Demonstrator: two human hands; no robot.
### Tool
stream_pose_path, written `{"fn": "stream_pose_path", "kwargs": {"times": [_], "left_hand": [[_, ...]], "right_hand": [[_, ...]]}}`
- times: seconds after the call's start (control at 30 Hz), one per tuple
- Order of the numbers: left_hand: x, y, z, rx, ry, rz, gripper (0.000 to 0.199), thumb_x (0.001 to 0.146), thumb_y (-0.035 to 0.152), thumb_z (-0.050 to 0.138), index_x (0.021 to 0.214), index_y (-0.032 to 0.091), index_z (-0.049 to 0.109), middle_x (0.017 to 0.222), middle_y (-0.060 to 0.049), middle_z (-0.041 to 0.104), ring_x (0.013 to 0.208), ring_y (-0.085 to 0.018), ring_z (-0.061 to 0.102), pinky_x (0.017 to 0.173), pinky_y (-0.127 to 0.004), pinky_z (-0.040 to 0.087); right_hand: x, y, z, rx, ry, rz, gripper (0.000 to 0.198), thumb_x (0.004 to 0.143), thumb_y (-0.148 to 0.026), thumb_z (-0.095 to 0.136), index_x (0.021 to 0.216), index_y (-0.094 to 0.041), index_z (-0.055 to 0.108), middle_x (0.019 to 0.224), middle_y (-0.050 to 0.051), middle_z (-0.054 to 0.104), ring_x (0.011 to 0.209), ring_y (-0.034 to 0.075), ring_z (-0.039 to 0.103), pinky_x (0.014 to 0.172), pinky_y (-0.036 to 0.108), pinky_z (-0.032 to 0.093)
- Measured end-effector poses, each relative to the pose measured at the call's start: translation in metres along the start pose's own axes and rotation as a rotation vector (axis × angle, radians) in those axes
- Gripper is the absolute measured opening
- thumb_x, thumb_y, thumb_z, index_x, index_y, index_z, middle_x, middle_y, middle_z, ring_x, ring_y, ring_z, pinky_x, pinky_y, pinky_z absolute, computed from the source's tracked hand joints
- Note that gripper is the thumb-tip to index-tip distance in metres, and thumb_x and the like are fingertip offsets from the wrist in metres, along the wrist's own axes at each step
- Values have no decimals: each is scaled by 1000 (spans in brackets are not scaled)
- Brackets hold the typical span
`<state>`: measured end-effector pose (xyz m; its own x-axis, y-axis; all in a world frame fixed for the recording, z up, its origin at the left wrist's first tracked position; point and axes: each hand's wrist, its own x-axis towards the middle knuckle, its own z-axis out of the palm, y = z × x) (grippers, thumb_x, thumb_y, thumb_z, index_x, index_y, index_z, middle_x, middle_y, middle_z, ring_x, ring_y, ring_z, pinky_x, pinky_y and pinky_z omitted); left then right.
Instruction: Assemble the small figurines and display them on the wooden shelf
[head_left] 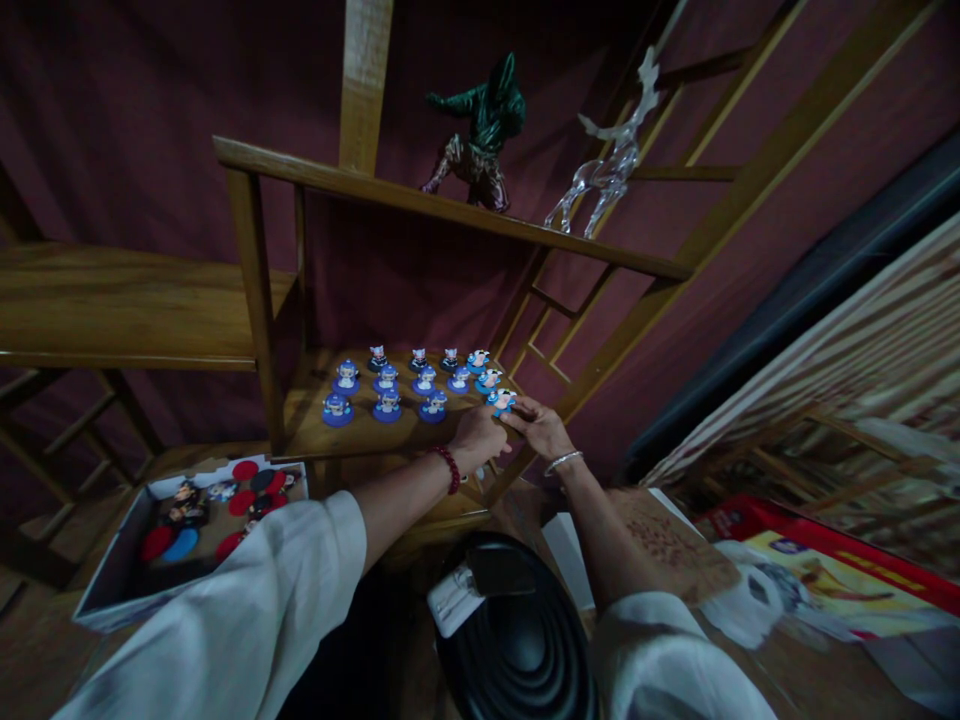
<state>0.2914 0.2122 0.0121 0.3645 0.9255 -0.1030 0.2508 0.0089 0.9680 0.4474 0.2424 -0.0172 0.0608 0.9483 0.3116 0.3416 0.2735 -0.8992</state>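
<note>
A small blue-and-white figurine (501,399) stands at the front right corner of the wooden display shelf (300,435). My right hand (544,430) pinches it from the right, fingertips at its base. Curled in from the left, my left hand (480,438) has its fingers closed at the same figurine; its fingertips are partly hidden. Just behind are two more blue figurines, one of them a near match (489,379). To the left are several purple-based figurines (387,403) in rows, with small dark-based figurines (418,358) at the back.
An open box (112,590) of figurines with red, blue and black bases sits lower left. Above, a green-and-brown statue (480,130) and a clear deer (607,165) stand on a shelf. Below my arms, a phone (502,572) rests on a black ridged round surface (525,650).
</note>
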Motion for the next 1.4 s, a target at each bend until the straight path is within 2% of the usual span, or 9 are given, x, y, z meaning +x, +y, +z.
{"fn": "stream_pose_path", "kwargs": {"times": [0.23,0.4,0.57,0.9,1.2,1.4], "left_hand": [[7,-8,4,17,13,18,47,67,10,47,114,11,53,70,-7,69,50,-11,58,43,-16,41],[3,-4,4,25,16,12,42,69,11,49,110,11,56,73,-8,70,50,-10,59,43,-14,41],[-5,5,0,47,19,-32,38,70,10,50,107,11,57,74,-8,70,52,-11,60,43,-15,42],[-2,5,1,89,5,5,38,70,9,48,106,10,58,75,-9,70,53,-12,61,42,-15,42],[-8,11,0,84,-5,-39,43,72,9,48,114,10,53,82,-10,70,56,-11,62,43,-13,42],[-2,6,3,99,-16,-36,40,71,9,49,110,11,55,78,-10,70,55,-13,62,43,-17,44]], "right_hand": [[2,0,-1,15,-64,3,38,52,-38,75,84,-20,65,91,3,68,89,19,61,89,35,44],[5,2,-4,-23,-100,19,36,54,-37,74,85,-21,65,93,2,68,92,19,60,90,36,44],[7,5,-6,-59,-82,6,34,54,-35,74,84,-22,66,91,1,68,90,19,60,88,36,44],[8,8,-10,-73,-114,-2,35,54,-37,73,84,-20,66,87,1,68,83,18,61,86,35,44],[6,9,-7,-45,-85,-14,38,55,-35,72,89,-20,63,92,2,67,88,18,60,85,33,45],[7,11,-7,-34,-86,-9,36,56,-34,72,88,-20,62,91,2,67,87,18,60,85,32,45]]}}
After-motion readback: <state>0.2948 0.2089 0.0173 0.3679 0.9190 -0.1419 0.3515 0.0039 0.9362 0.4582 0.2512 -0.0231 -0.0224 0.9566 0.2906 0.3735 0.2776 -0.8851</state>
